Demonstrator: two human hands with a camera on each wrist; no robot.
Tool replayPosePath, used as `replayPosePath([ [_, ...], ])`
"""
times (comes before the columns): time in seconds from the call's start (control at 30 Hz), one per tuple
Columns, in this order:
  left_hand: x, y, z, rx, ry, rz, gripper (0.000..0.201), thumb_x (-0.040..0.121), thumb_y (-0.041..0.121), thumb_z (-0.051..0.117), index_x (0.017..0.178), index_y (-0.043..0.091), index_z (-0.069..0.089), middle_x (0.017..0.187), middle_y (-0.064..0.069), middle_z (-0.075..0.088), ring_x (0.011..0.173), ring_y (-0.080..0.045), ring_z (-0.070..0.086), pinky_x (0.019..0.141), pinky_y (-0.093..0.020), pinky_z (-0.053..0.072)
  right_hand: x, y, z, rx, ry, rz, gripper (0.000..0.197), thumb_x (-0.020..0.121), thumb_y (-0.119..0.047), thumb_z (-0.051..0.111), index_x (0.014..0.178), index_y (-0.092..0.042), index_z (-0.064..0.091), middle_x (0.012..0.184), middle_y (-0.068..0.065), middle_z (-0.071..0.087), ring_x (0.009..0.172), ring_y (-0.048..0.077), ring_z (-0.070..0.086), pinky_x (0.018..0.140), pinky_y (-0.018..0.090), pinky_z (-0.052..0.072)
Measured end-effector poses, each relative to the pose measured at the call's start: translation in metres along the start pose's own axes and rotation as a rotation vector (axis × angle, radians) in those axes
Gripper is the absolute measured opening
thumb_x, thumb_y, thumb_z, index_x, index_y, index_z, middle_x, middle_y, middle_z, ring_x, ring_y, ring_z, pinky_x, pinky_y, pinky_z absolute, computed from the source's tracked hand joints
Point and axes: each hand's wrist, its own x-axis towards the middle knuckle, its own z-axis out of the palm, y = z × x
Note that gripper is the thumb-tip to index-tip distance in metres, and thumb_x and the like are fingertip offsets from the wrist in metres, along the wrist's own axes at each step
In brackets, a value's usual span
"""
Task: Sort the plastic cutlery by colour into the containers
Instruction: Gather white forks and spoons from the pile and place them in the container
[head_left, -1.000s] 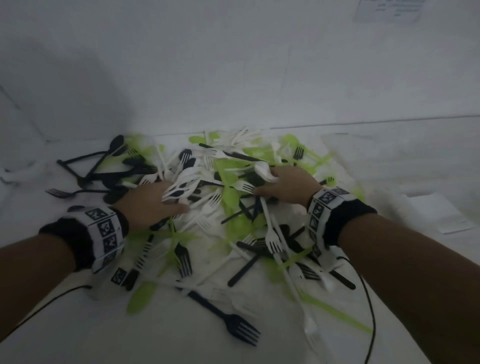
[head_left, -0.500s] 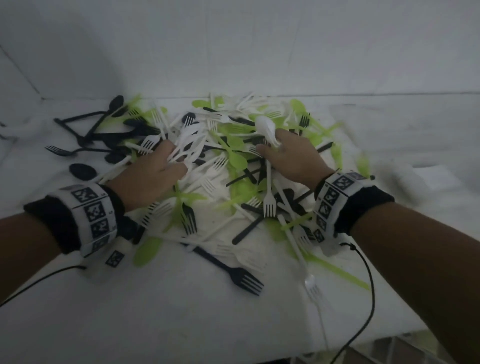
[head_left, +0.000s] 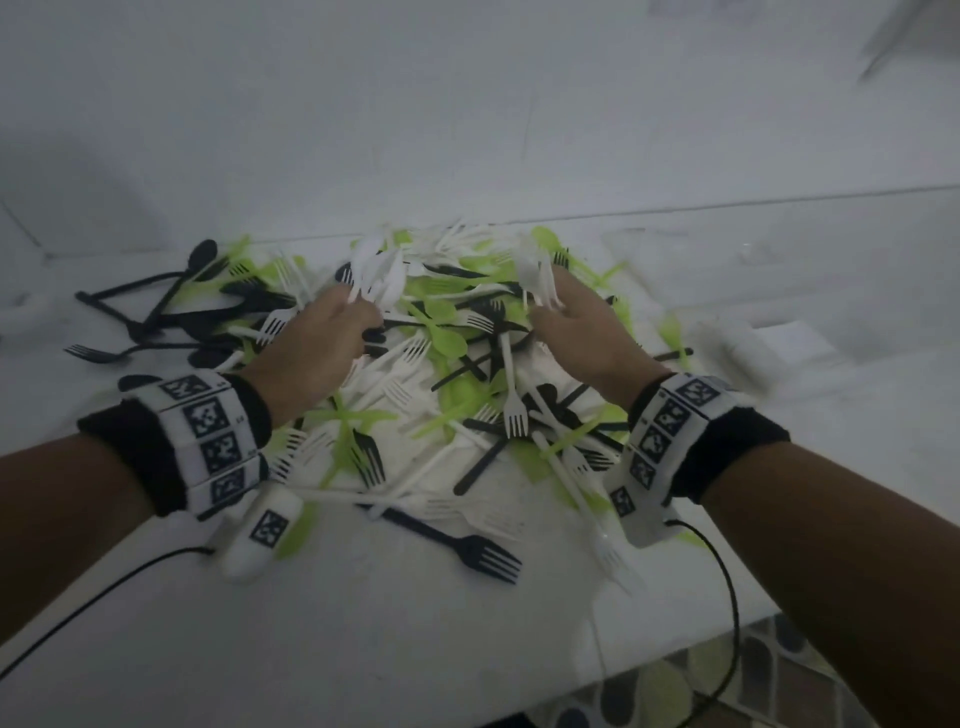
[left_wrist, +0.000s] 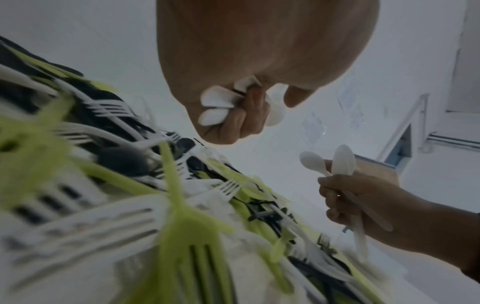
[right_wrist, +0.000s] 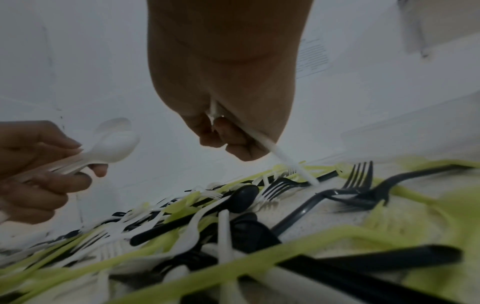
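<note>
1. Head view showed, nearest to the person, a white table (head_left: 363, 639), and on it a single black fork (head_left: 457, 548) that lay apart from the pile, its tines to the right.
2. Just beyond it, both wrists carried black bands with white marker blocks; a thin black cable ran from each one toward the near edge.
3. In the middle lay the pile of plastic cutlery (head_left: 457, 374), white, green and black pieces crossed over one another, mostly forks and spoons.
4. The left hand (head_left: 317, 353) was above the left part of the pile, its fingers curled tight round a bunch of white spoons (head_left: 376, 273); their bowls stood up on the far side of the fist.
5. The right hand (head_left: 592, 338) was above the right part of the pile, and it gripped some white spoons too (left_wrist: 342, 162), two bowls up and the handles down through the fist.
6. At the far left, several black spoons and forks (head_left: 171, 306) lay together, a little apart from the mixed pile.
7. No container was clearly visible; a pale blurred shape at the far right could not be identified.
</note>
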Motion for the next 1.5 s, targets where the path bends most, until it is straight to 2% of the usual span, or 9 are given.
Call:
replayPosePath([
  [0.2,-0.002,0.015,0.028,0.078,-0.083,0.095,0.017,0.101,0.02,0.05,0.088,0.009,0.048,0.075,-0.002,0.051,0.062,-0.014,0.047,0.061,-0.032,0.039,-0.025,-0.008,-0.007,0.247,0.185,0.06,0.055,0.096,-0.007,0.042,0.144,-0.031,0.054,0.094,-0.023,0.057,0.075,-0.008,0.051,0.071,0.015,0.043],
  [0.43,-0.001,0.036,0.063,-0.152,-0.192,0.067,0.01,0.1,0.013,0.044,0.092,0.014,0.047,0.08,-0.003,0.047,0.056,-0.011,0.034,0.051,-0.028,0.027,-0.052,-0.005,-0.029,0.407,0.386,0.152,0.047,0.1,-0.011,0.045,0.143,-0.024,0.058,0.074,-0.026,0.051,0.073,-0.003,0.047,0.073,0.02,0.04],
  [0.63,-0.003,0.056,0.09,-0.171,-0.294,0.087,0.035,0.1,0.05,0.057,0.11,0.017,0.062,0.076,0.003,0.048,0.055,-0.008,0.041,0.049,-0.023,0.035,-0.054,-0.016,-0.016,0.289,0.233,0.109,0.043,0.098,-0.023,0.049,0.136,-0.034,0.064,0.079,-0.007,0.069,0.071,0.016,0.061,0.075,0.035,0.053],
  [0.8,0.004,0.072,0.108,-0.241,-0.125,0.084,0.029,0.104,0.036,0.055,0.114,0.011,0.063,0.092,-0.003,0.066,0.049,0.002,0.054,0.044,-0.016,0.04,-0.034,-0.023,0.002,0.252,-0.003,-0.017,0.033,0.096,-0.023,0.05,0.109,0.002,0.066,0.098,0.032,0.064,0.088,0.046,0.061,0.086,0.058,0.055],
  [0.93,0.006,0.078,0.108,-0.341,-0.04,0.011,0.023,0.106,0.022,0.052,0.101,0.008,0.07,0.083,-0.003,0.067,0.046,-0.002,0.053,0.042,-0.015,0.04,-0.021,-0.018,-0.008,0.468,-0.085,-0.005,0.026,0.103,-0.018,0.051,0.115,-0.004,0.07,0.099,0.009,0.072,0.079,0.007,0.061,0.071,0.021,0.048],
  [1.03,0.002,0.078,0.11,-0.339,-0.003,-0.019,0.023,0.106,0.021,0.054,0.11,0.005,0.07,0.081,-0.003,0.067,0.049,-0.006,0.054,0.042,-0.016,0.041,-0.006,-0.007,-0.014,0.565,0.025,0.001,0.012,0.103,-0.025,0.06,0.113,-0.019,0.063,0.096,-0.001,0.068,0.078,0.003,0.064,0.069,0.026,0.051],
  [1.17,-0.012,0.082,0.124,-0.264,-0.037,-0.012,0.022,0.107,0.024,0.051,0.108,0.009,0.066,0.065,0.013,0.065,0.045,0.002,0.053,0.044,-0.013,0.04,0.007,0.001,-0.011,0.546,-0.078,-0.039,0.025,0.102,-0.03,0.061,0.108,-0.008,0.07,0.105,0.018,0.072,0.098,0.034,0.071,0.086,0.05,0.059],
  [1.4,-0.016,0.06,0.119,-0.343,0.163,-0.172,0.044,0.104,0.042,0.041,0.109,0.009,0.07,0.085,0.0,0.044,0.051,-0.008,0.033,0.05,-0.025,0.029,0.018,0.015,-0.016,0.703,0.02,0.227,0.019,0.105,-0.027,0.057,0.091,-0.015,0.061,0.087,0.006,0.052,0.08,0.021,0.051,0.07,0.038,0.045],
  [1.5,-0.016,0.049,0.115,-0.302,0.184,-0.188,0.025,0.102,0.033,0.051,0.103,0.013,0.065,0.083,0.001,0.045,0.056,-0.009,0.036,0.055,-0.026,0.029,0.017,0.014,-0.014,0.717,-0.019,0.219,0.014,0.104,-0.025,0.061,0.094,-0.016,0.065,0.082,0.001,0.053,0.074,0.014,0.051,0.067,0.031,0.045],
])
